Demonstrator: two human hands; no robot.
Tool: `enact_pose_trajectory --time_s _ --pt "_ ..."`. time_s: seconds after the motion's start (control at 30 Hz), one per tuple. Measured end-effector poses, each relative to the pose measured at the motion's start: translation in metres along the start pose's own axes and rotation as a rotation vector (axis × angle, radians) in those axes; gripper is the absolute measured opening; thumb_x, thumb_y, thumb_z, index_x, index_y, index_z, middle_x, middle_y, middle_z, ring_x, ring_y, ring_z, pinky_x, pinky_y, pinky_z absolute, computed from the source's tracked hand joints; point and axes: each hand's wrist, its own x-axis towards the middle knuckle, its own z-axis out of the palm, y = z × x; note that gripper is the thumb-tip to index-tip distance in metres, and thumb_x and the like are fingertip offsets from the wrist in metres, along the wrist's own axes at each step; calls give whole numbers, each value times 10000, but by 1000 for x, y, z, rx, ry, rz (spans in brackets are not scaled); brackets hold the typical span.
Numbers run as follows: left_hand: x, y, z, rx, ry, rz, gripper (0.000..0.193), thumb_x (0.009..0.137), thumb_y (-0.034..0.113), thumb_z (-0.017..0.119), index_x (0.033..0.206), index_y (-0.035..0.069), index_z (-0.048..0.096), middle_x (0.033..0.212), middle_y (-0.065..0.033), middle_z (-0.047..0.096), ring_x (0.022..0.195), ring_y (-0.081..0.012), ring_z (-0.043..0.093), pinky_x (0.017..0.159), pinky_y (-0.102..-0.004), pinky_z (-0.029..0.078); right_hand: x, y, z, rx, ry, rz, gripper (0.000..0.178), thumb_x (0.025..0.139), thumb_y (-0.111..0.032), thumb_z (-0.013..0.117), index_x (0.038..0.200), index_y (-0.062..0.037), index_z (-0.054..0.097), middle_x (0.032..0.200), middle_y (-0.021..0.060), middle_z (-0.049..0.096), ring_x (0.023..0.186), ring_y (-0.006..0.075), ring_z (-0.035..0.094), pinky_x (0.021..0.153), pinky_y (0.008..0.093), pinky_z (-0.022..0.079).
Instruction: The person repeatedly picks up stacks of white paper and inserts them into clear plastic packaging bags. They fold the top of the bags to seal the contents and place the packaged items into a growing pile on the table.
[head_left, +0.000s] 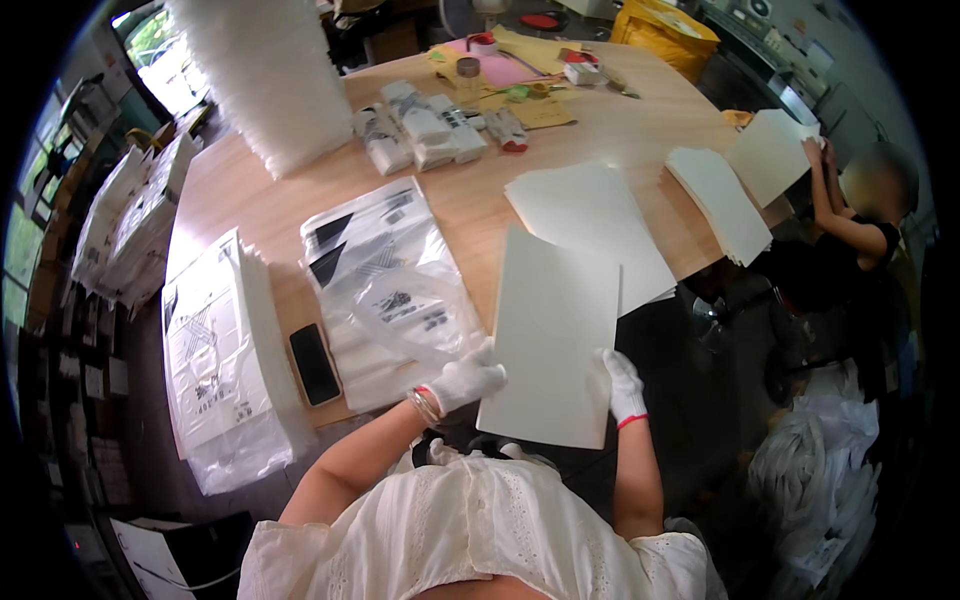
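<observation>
A stiff white sheet [555,340], perhaps with others beneath it, is held between my two gloved hands at the table's near edge. My left hand [470,378] is closed on its lower left edge, with the wrist bracelets showing below the glove. On the opposite edge, my right hand [622,386] grips with fingers partly hidden behind the sheet. Just beyond lies a fanned pile of white sheets [595,205], overlapped by the held one. Left of my left hand are flat printed plastic bags [395,235], the top one clear and rumpled.
A black phone [315,365] lies beside a stack of bagged packs [215,350]. Wrapped bundles [420,125] and a tall translucent stack [265,80] stand farther back. At right, a co-worker [855,215] handles a sheet near another white pile [718,205]. Plastic bundles [815,470] are at lower right.
</observation>
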Motion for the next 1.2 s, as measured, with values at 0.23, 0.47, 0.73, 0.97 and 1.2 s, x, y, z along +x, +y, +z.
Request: enact_pose_trajectory --time_s 0.23,0.47,0.73,0.97,1.2 --pt "-43 -1 40 781 106 441 806 667 256 657 1319 -55 298 1390 -300 196 1296 -474 197 1088 -499 181 -29 2 118 57 -17 -313 376 864 -194 607 1154 26 510 1115 114 569 980 207 575 805 323 464" --pt "-48 -9 -113 460 1101 457 531 708 143 676 1175 1 467 1206 -259 423 1077 -409 471 839 -433 468 -69 -68 98 -912 -198 -856 289 742 -99 608 1028 -63 593 981 159 613 792 344 618 666 404 511" --pt "-14 -13 -8 454 731 864 355 645 60 635 990 43 554 773 -86 590 778 -323 593 660 -407 492 51 12 148 -1139 -347 -649 295 782 -289 614 937 -45 555 955 174 602 801 350 608 645 442 482" --pt "40 -158 -54 996 910 1033 179 782 69 602 956 91 565 880 -45 590 837 -241 586 770 -385 490 112 31 195 -1127 19 -358 486 887 -364 471 1277 -93 368 974 235 605 874 395 596 697 520 445" --pt "33 -214 -103 -1242 868 377 233 910 100 504 1141 101 531 821 43 491 778 -49 499 611 -195 442 94 -23 185 -1189 -384 -147 705 881 -239 471 1437 -137 49 1076 272 572 948 420 571 777 508 439"
